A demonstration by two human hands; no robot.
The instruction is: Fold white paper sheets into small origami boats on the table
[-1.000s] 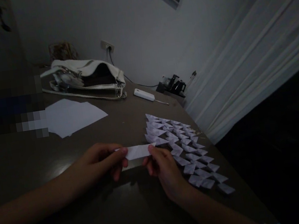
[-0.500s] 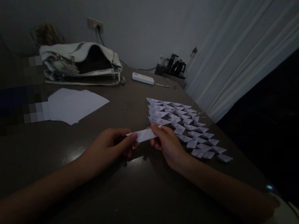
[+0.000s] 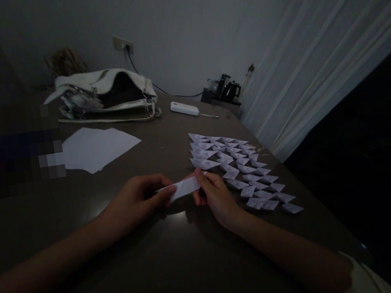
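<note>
A narrow folded strip of white paper [image 3: 184, 188] is stretched between my two hands, above the dark table. My left hand [image 3: 140, 198] pinches its left end between thumb and fingers. At the other end, my right hand [image 3: 214, 193] grips it with the thumb on top. Just beyond and to the right of my right hand, several folded paper pieces [image 3: 247, 178] with pointed ends lie in slanting rows. Part of the strip is hidden under my thumbs and fingers.
White paper sheets [image 3: 100, 147] lie to the left on the table [image 3: 166, 146]. Behind them sits an open white handbag [image 3: 108, 101]. A white power bank [image 3: 184, 109] with a short cable lies farther back, near a black kettle set [image 3: 225, 89]. A white curtain [image 3: 299, 52] hangs on the right.
Both hands have shifted slightly left and down in the picture with the paper strip, which now tilts a little more. The whole view has also shifted slightly.
</note>
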